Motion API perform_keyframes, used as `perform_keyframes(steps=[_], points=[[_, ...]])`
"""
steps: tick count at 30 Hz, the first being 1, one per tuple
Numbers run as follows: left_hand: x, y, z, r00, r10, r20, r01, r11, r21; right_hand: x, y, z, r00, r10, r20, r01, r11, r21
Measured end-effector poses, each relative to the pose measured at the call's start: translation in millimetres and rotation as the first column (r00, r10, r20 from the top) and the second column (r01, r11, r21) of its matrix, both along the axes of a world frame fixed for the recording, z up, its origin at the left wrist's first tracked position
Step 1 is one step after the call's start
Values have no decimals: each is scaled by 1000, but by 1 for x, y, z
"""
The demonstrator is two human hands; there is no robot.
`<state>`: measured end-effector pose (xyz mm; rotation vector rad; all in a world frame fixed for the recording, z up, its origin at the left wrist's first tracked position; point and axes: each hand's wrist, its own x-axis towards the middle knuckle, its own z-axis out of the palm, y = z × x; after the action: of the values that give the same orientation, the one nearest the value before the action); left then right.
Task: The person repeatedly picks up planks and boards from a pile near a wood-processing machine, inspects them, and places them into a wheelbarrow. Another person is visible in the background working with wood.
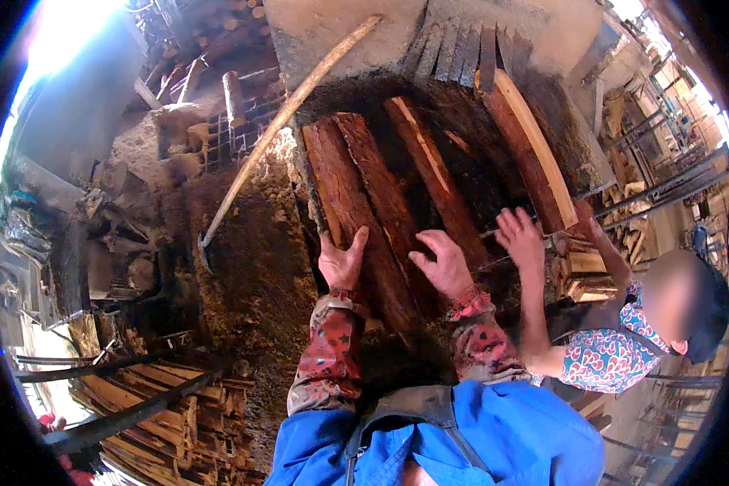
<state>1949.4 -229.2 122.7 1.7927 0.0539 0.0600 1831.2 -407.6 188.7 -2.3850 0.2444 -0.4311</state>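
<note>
So the main thing here is a rough reddish-brown slab of wood point(356, 219), bark-edged and split down its length, lying flat on a dark, sawdust-covered bed in the middle of the view and running away from the person. It's sitting just left of another long reddish plank point(433, 174), and further right there's a paler, cleaner-cut board point(535, 154) leaning at an angle.

The left hand point(342, 263) is resting on the near left edge of the slab, thumb sticking up along the side and the rest of the fingers curled over the edge, so it's gripping the wood loosely rather than clamping it. The right hand point(444, 263) is lying palm-down on the near end, right about where the slab meets the plank, fingers spread and flat, pressing rather than holding anything. Both forearms are coming up from the bottom in patterned red sleeves, elbows bent and close to a blue jacket.

On the right, a second person's hand point(520, 235) is reaching in with open fingers over the dark bed, near the pale board. A long pale pole point(287, 121) is leaning diagonally at the left, and cut planks are stacked point(162, 413) at the lower left.
</note>
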Motion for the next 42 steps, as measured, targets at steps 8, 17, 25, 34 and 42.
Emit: perform_keyframes(steps=[8,17,25,34,42], points=[[-3,-2,10,998,-25,-53,25,1000,-2,-21,-92,-38,894,-403,-194,354,903,-244],[-4,-4,15,996,38,-83,-28,993,115,-18,-85,-37,892,-342,-297,378,923,69],[3,-5,3,994,-55,-93,52,998,-32,-35,-78,-40,909,-361,-208,413,847,334],[2,-6,3,998,-42,-40,41,999,-28,-60,-25,0,954,-266,-141,298,764,572],[0,-10,19,996,-57,-63,60,997,39,-39,23,-8,992,-92,-91,120,915,385]])
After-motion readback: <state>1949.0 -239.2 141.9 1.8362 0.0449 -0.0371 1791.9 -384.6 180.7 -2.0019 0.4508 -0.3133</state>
